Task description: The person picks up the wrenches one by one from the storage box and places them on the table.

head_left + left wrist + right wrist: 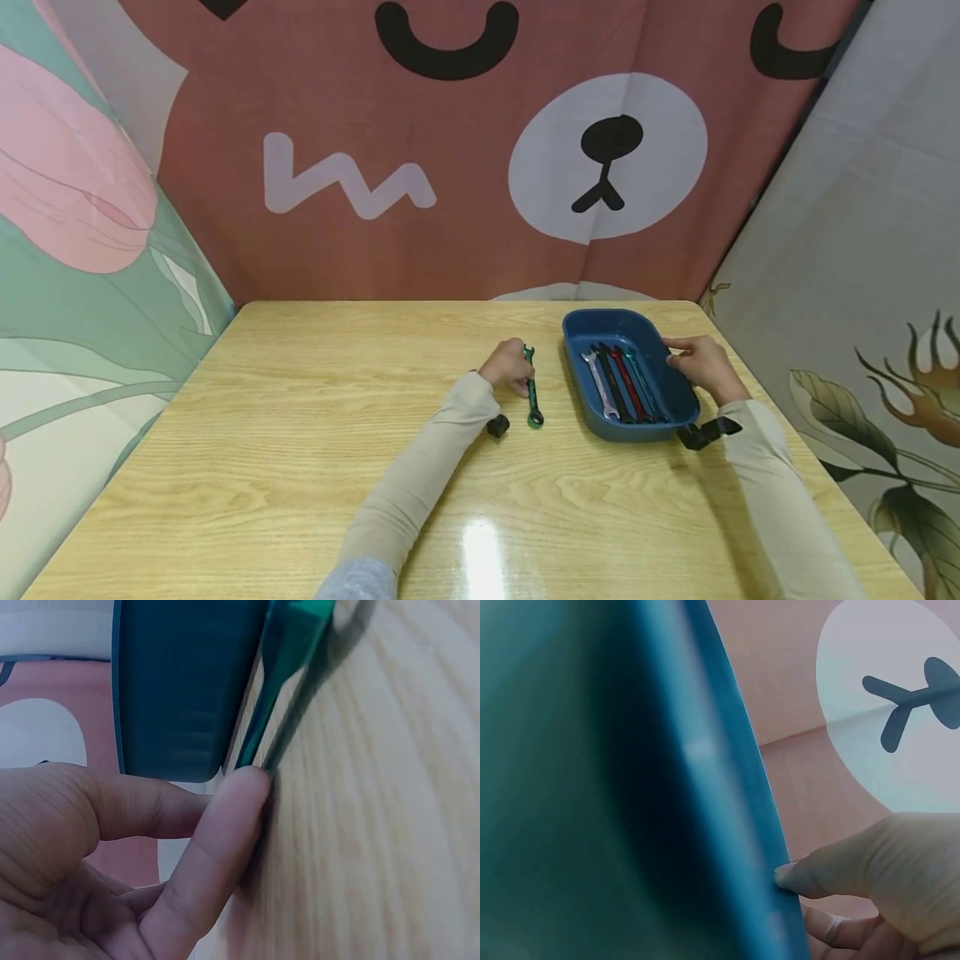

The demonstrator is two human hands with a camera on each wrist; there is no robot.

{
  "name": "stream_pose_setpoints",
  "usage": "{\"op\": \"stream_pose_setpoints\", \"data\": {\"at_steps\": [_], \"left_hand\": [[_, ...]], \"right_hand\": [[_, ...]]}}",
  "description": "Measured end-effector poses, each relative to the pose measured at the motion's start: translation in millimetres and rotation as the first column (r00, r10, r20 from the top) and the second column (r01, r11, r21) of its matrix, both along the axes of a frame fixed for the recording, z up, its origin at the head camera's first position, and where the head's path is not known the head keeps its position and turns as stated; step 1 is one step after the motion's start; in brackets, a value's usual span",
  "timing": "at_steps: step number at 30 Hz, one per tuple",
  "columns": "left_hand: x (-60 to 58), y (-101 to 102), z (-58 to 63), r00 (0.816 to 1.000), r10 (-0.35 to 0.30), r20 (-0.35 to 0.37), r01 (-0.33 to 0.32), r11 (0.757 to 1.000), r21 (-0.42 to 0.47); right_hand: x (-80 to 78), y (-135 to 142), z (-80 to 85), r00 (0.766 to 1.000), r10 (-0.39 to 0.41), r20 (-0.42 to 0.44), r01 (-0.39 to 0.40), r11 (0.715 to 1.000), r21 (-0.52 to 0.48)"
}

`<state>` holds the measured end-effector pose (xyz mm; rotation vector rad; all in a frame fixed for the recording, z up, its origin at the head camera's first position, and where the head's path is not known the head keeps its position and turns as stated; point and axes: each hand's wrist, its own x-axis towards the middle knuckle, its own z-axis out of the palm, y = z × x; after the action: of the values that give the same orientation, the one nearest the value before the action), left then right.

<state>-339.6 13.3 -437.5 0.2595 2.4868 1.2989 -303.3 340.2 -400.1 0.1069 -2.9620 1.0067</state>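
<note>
My left hand [509, 367] pinches a green combination wrench [533, 400] by its shank, beside the left wall of a blue plastic bin. The wrench's ring end points toward me and its open end away. In the left wrist view, thumb and fingers meet at the green wrench [289, 652], close over the wood. My right hand [703, 364] holds the right rim of the blue bin [588, 321]; in the right wrist view its thumb [821, 874] presses the bin's edge. Inside the bin lie a silver wrench [600, 385], a black wrench [615, 385], a red wrench [632, 385] and another green wrench [645, 385], side by side.
The light wooden table [300, 433] runs back to a hanging cloth [450, 250] with a bear print. Patterned cloths hang at left and right. Black camera mounts sit at both wrists, the right mount [708, 433] near the bin's front corner.
</note>
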Motion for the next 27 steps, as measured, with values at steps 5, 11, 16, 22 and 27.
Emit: {"op": "stream_pose_setpoints", "data": {"at_steps": [5,11,16,22,27], "left_hand": [[-1.8,0.3,-2.6,1.000,0.010,0.008,-0.010,1.000,0.023],[-2.4,0.9,-3.9,1.000,0.018,0.001,-0.018,1.000,0.013],[-3.2,0.6,-4.9,1.000,0.026,-0.009,-0.026,0.999,0.025],[-2.2,0.9,-4.1,0.999,0.031,-0.026,-0.031,0.999,0.012],[0.0,0.2,-1.8,0.985,0.045,-0.165,-0.051,0.998,-0.029]], "right_hand": [[1.5,-0.2,1.2,1.000,0.001,-0.011,-0.001,1.000,0.007],[0.8,0.5,2.0,1.000,0.001,-0.009,-0.001,1.000,0.005],[-0.8,0.8,2.0,1.000,0.002,-0.004,-0.002,1.000,0.000],[-0.8,1.2,-0.5,1.000,0.007,-0.013,-0.007,1.000,0.002],[1.6,0.6,0.8,1.000,0.000,-0.008,0.000,1.000,-0.005]]}}
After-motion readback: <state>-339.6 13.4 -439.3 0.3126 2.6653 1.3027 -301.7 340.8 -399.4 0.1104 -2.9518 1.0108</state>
